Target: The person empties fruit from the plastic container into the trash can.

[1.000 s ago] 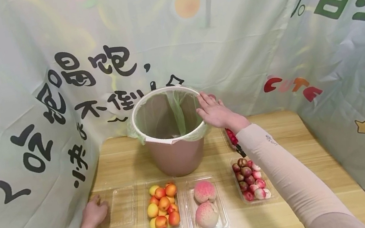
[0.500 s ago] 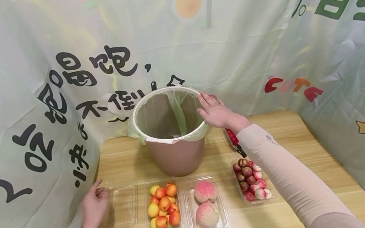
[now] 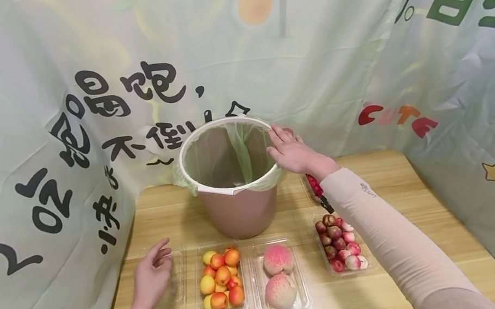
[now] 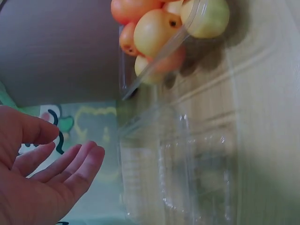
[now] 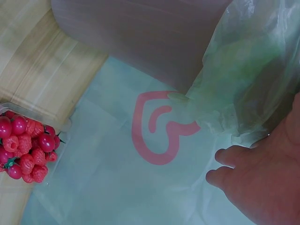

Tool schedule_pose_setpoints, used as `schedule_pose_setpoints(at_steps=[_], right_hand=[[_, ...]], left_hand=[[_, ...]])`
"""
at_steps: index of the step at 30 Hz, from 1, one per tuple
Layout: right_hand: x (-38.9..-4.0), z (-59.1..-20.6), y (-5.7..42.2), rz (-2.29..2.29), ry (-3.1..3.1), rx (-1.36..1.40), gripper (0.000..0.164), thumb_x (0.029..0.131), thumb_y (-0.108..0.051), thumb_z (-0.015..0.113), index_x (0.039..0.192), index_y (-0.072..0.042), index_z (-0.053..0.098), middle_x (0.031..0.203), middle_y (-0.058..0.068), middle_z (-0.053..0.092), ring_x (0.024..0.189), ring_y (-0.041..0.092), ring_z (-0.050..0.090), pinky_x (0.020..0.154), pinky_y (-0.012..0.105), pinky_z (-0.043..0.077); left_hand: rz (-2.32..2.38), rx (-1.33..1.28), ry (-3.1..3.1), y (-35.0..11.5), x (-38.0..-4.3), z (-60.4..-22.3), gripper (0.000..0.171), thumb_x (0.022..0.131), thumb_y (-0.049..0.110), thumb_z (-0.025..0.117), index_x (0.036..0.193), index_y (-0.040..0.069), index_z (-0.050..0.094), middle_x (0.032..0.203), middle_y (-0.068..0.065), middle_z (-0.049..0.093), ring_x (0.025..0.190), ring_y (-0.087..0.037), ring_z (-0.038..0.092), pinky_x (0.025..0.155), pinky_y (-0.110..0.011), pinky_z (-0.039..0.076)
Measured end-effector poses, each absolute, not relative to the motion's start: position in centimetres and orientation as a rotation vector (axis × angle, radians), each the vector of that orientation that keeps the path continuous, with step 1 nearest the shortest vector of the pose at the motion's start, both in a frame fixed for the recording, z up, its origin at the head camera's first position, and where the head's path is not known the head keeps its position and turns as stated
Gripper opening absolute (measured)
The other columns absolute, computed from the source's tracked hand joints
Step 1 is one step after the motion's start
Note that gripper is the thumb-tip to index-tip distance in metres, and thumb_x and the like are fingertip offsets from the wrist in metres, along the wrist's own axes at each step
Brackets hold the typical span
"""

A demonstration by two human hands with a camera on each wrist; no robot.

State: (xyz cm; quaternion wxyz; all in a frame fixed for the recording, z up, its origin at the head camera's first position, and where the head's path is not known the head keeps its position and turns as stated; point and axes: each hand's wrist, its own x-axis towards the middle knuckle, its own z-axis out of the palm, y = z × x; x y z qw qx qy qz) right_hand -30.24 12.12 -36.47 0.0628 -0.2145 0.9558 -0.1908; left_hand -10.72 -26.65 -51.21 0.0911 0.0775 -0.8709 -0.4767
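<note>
My left hand [image 3: 151,273] hovers over a transparent plastic container [image 3: 178,285] at the left of the table, its fingers loosely bent and holding nothing. The left wrist view shows that hand's fingers [image 4: 77,171] apart from the container [image 4: 197,178]. My right hand [image 3: 294,152] rests with extended fingers on the right side of the rim of a brownish-pink bin [image 3: 243,213]. A thin green bag [image 5: 253,61] lines the bin and folds over its rim. Beside the left container is a box of yellow-orange fruits [image 3: 222,278], which look like apricots.
Two peaches [image 3: 279,276] lie in another transparent tray, right of the apricots. Further right stands a box of dark plums and pink-white fruits [image 3: 340,243]. Behind it, partly under my right arm, is a box of raspberries and small round red fruits [image 5: 28,145]. Printed cloth [image 3: 333,51] walls the table.
My left hand has lifted from the left table edge and moved right, over the transparent container. The right hand has stayed on the bin's rim.
</note>
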Motion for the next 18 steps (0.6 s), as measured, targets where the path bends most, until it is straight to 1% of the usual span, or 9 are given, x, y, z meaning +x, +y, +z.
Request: schedule_pose_setpoints(at_steps=[7,11,14,18], right_hand=[[-30.2,-36.4,12.1,-0.566,2.895,-0.65,0.071,0.112,-0.04,0.024,0.169,-0.003,0.002,0.178,0.017,-0.004,0.165,0.041,0.003,0.13,0.066,0.002],[-30.1,-36.3,12.1,-0.576,2.893,-0.648,0.071,0.113,-0.04,0.025,0.169,-0.003,0.002,0.178,0.016,-0.005,0.165,0.041,0.002,0.13,0.066,0.001],[-30.1,-36.4,12.0,-0.581,2.89,-0.648,0.07,0.113,-0.038,0.026,0.169,-0.003,0.002,0.178,0.016,-0.005,0.165,0.042,0.002,0.13,0.066,0.001],[-30.2,-36.4,12.0,-0.575,2.889,-0.65,0.07,0.113,-0.037,0.026,0.169,-0.003,0.002,0.178,0.017,-0.005,0.164,0.042,0.002,0.13,0.066,0.001]], left_hand=[[-1.483,0.167,-2.613,-25.6,-10.6,-51.9,0.05,0.097,-0.005,0.058,0.146,0.001,0.06,0.126,-0.03,0.072,0.112,-0.039,0.074,0.083,-0.009,0.052],[-1.563,0.146,-2.626,-24.9,-10.4,-52.1,0.053,0.097,-0.007,0.059,0.149,-0.001,0.056,0.125,-0.035,0.069,0.109,-0.041,0.075,0.078,-0.018,0.059],[-1.586,0.135,-2.644,-24.4,-10.3,-52.5,0.055,0.096,-0.008,0.061,0.15,-0.003,0.054,0.124,-0.036,0.069,0.106,-0.041,0.076,0.074,-0.022,0.062],[-1.534,0.129,-2.667,-23.9,-10.4,-53.0,0.056,0.094,-0.008,0.064,0.149,-0.004,0.055,0.12,-0.034,0.071,0.102,-0.036,0.076,0.076,-0.02,0.06]])
